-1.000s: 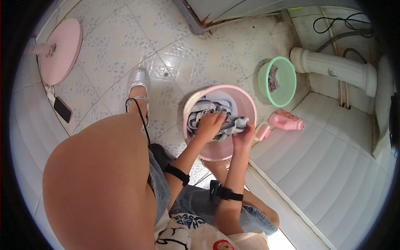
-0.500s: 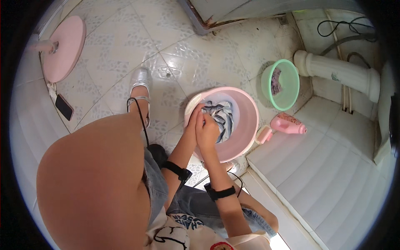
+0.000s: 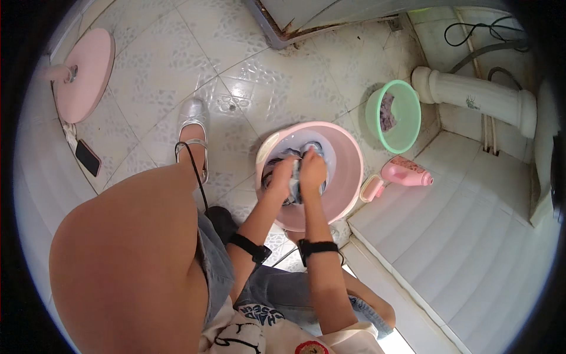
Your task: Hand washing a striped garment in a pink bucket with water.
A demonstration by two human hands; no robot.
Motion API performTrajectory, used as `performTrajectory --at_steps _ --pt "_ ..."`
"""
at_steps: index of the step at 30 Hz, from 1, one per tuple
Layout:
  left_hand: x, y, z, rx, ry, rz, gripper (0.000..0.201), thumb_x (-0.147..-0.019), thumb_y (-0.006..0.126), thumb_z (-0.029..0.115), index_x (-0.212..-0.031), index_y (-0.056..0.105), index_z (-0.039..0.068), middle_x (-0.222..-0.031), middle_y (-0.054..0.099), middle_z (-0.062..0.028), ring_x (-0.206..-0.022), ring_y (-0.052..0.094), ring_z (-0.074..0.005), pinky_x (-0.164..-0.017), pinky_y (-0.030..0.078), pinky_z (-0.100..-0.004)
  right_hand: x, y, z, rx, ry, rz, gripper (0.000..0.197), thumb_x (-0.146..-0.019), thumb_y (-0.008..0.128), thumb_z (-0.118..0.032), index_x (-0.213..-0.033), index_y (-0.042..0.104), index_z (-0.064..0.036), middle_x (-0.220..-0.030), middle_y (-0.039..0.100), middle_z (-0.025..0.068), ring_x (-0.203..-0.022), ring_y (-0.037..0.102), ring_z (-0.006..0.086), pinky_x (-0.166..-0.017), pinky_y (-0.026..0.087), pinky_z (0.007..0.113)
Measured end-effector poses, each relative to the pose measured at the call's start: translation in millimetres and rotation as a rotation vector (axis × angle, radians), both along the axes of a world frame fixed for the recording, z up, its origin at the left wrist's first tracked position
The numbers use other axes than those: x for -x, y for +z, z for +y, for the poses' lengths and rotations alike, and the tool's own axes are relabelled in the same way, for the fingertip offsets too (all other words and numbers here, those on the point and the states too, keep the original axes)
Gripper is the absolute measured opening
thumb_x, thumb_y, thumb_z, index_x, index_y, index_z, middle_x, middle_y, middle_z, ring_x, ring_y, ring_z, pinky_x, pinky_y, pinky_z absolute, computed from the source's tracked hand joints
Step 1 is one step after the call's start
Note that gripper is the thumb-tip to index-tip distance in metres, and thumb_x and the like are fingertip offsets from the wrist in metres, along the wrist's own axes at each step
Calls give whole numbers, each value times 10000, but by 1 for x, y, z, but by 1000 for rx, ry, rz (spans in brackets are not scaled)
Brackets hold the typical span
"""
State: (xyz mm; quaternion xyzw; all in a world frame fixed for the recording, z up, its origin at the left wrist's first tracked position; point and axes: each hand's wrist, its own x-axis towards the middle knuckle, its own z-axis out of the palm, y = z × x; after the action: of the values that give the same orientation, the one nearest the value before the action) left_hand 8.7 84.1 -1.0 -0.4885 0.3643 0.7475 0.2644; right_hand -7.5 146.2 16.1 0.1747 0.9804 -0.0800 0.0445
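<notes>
A striped blue, white and black cloth garment lies bunched in a pink basin with some whitish water. My left hand is closed on the garment's left part, over the basin's left half. Just beside it, my right hand grips the same garment, its fingers wrapped into the folds. A narrow strip of cloth shows between the two hands. Most fingertips are hidden by the hands and the fabric.
Right of the basin are a pink brush, a pink bottle and a green basin holding purplish cloth. A white pedestal pipe stands behind. At left are a phone and a round pink base on the tiled floor.
My hands were pressed together at the basin's left side. Now they are slightly apart, the right one further right, and the garment is bunched differently between them.
</notes>
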Motion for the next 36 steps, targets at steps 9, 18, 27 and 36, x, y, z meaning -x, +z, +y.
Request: performTrajectory --at_steps 9,18,27,36 --pt "-5 14 10 -63 -166 -12 339 -779 503 226 -1041 546 15 -999 566 -108 -905 533 -202 -800 421 -325 -7 -7 31 142 -18 -147 458 -893 365 -321 -660 608 -10 -652 571 240 -601 567 403 -561 442 487" --pt "-20 -35 -14 -223 -30 -1 306 -791 502 234 -985 581 10 -951 587 -98 -874 535 -181 -768 411 -309 -17 -4 -5 72 27 -97 434 -895 350 -335 -763 628 -29 -673 581 228 -637 568 408 -576 431 495" --pt "-1 -26 -19 109 51 288 271 -795 552 218 -952 554 -4 -897 575 -120 -825 530 -190 -742 401 -298 -18 8 60 482 -329 135 326 -840 516 -302 -814 567 19 -711 594 141 -681 583 249 -654 453 346" --pt "-8 -7 -26 762 -311 741 292 -647 534 -22 -933 544 36 -932 531 -148 -951 482 -330 -855 362 -398 -61 -23 49 477 124 135 410 -748 622 -182 -1099 505 -6 -1036 509 176 -929 526 264 -761 446 348"
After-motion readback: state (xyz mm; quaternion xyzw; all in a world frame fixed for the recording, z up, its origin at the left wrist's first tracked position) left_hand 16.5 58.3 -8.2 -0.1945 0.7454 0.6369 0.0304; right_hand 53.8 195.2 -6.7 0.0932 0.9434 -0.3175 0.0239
